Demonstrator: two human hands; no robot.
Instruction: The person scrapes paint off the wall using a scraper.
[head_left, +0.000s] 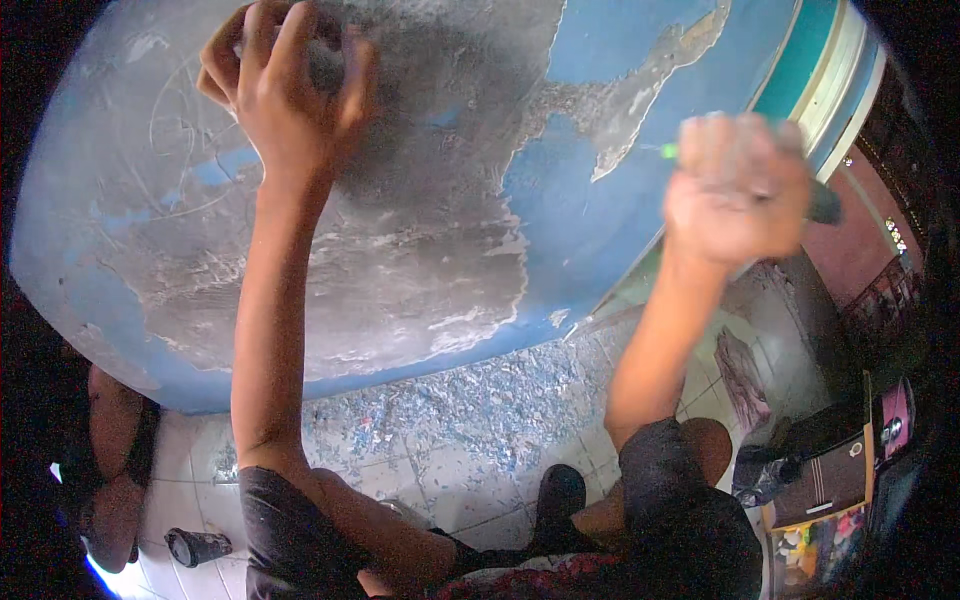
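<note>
Before me is a wall (420, 255) with blue paint (585, 187) partly stripped to rough grey plaster. My left hand (289, 82) rests against the bare plaster near the top of the view, its fingers bent and spread. Nothing shows in it, though its fingertips are partly hidden. To the right, my right hand (739, 187) is closed around a hand tool and blurred by motion. A bright green bit of the tool (669, 151) pokes out on one side and a dark end (825, 204) on the other. The tool's exact kind is hidden by my fist.
Blue and white paint flakes (465, 420) litter the tiled floor (180, 450) along the wall's foot. A dark cup-like container (196, 547) lies at lower left, near another person's bare limb (116, 450). At right are a teal-and-cream frame (806, 67) and a brown cabinet (821, 480).
</note>
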